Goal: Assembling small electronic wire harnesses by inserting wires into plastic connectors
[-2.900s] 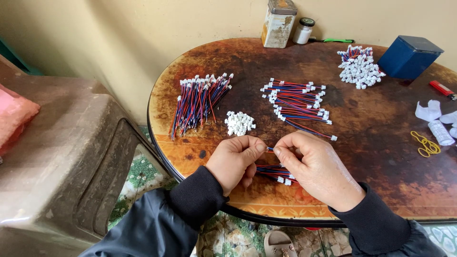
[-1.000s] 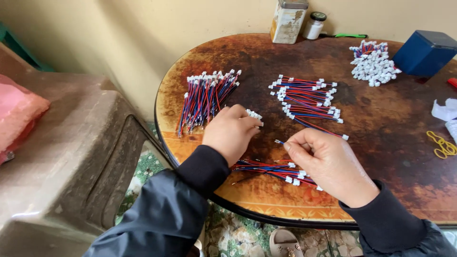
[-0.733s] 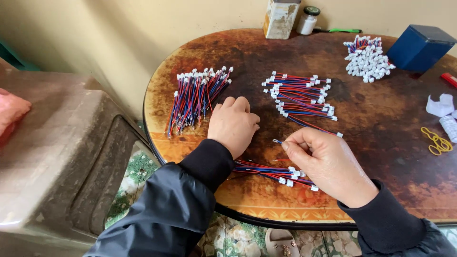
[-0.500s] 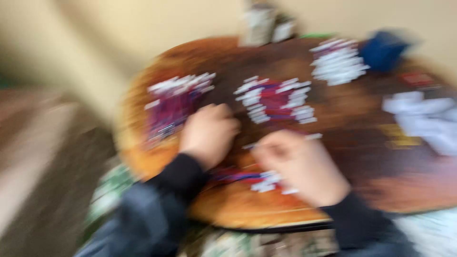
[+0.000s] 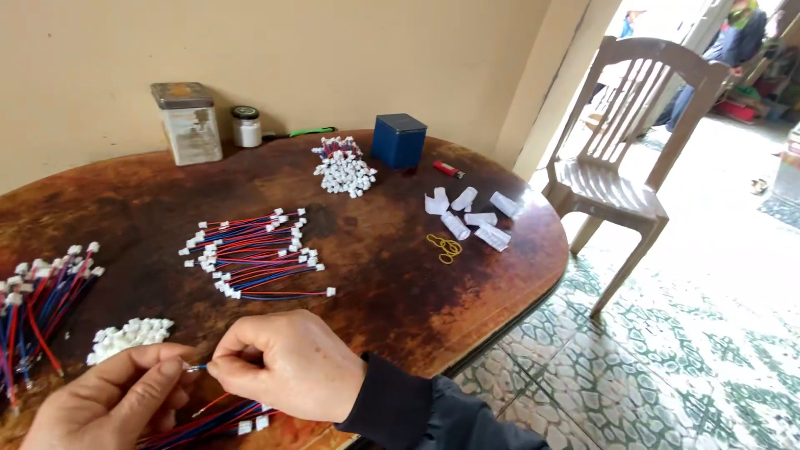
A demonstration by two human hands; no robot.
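- Since the earlier frames the left hand has been coming back from the small heap of white connectors, and the view has been swinging right, so a plastic chair is now showing at the upper right.
- At the bottom left of the frame, both hands are meeting: the left hand and the right hand are each pinching, fingertips together, on the thin wire end between them.
- Judging by this, the step is going best with the wire end kept short and straight between the pinches, hands resting low over the surface.
- Just below the hands, a loose bundle of red and blue wires is lying at the bottom edge.
- Farther up, at mid-left, a spread of finished wires is lying.
- At the upper middle, another connector pile, a blue box and a tin are standing well apart from the hands.
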